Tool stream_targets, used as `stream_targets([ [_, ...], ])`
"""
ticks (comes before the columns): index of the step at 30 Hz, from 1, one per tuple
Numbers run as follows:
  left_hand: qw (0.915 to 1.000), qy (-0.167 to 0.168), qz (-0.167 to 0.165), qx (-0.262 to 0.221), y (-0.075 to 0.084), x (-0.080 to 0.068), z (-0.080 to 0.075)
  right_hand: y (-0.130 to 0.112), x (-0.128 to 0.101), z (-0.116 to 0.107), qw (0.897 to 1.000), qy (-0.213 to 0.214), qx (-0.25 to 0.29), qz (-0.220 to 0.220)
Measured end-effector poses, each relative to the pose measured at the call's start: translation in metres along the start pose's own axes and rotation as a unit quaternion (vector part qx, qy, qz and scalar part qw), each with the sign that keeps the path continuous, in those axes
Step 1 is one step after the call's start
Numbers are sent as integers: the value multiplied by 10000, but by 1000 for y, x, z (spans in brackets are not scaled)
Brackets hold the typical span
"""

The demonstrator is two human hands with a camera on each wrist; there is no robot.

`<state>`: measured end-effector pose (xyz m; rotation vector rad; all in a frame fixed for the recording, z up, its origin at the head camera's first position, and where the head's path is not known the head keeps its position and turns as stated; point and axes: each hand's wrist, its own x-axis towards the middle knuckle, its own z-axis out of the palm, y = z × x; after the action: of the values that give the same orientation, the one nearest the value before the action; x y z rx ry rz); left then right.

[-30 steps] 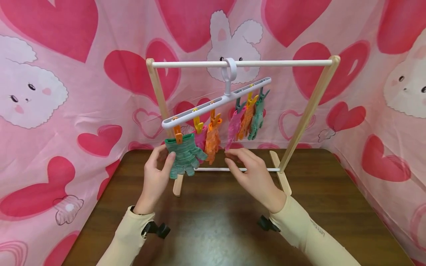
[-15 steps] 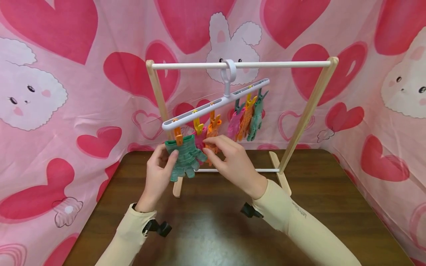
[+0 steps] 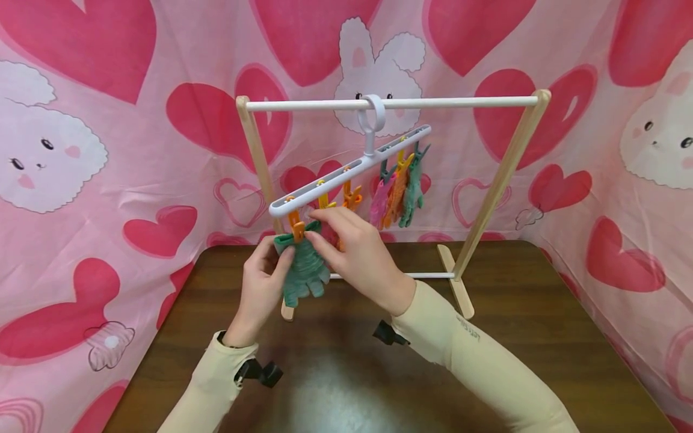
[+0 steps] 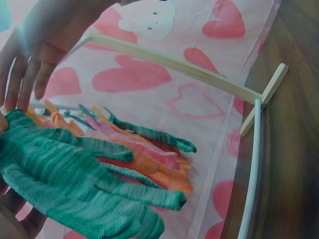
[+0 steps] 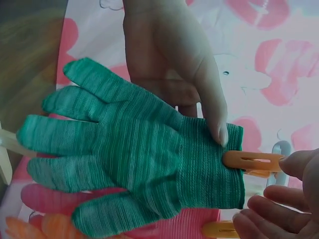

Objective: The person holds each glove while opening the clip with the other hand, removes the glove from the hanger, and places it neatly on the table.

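Head view is showing the left hand [image 3: 262,282] holding the cuff of the green glove [image 3: 305,269], thumb on its front and fingers behind, while the right hand [image 3: 354,255] is reaching its fingertips to the orange clip [image 3: 296,225] that is biting the cuff below the low end of the white clip hanger [image 3: 349,172]. To do this well, the right hand should probably be squeezing the clip's tail fully while the left is keeping the cuff steady, so the tilted hanger is not swinging. The right wrist view is showing what the head view is hiding: the left thumb pressing beside the clip and the right fingertips apart, just touching the clip's end, not yet pinching. The left wrist view is showing the other gloves hanging behind, above the brown surface [image 3: 541,337].
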<state>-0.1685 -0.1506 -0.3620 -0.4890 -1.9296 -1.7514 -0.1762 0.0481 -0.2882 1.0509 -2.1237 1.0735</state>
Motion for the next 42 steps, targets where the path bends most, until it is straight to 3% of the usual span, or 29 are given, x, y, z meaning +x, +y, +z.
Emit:
stream_targets([
  [18,9995,-284,-24,-119,6,-9,5,-4,2,8,9931,-149,943,683],
  [27,9991,-398,-50,-136,9,-9,8,-1,3,6,9723,-197,1899,1348],
  [42,9981,-570,-142,-164,12,-15,9,-5,2,3,9629,144,2132,1649],
])
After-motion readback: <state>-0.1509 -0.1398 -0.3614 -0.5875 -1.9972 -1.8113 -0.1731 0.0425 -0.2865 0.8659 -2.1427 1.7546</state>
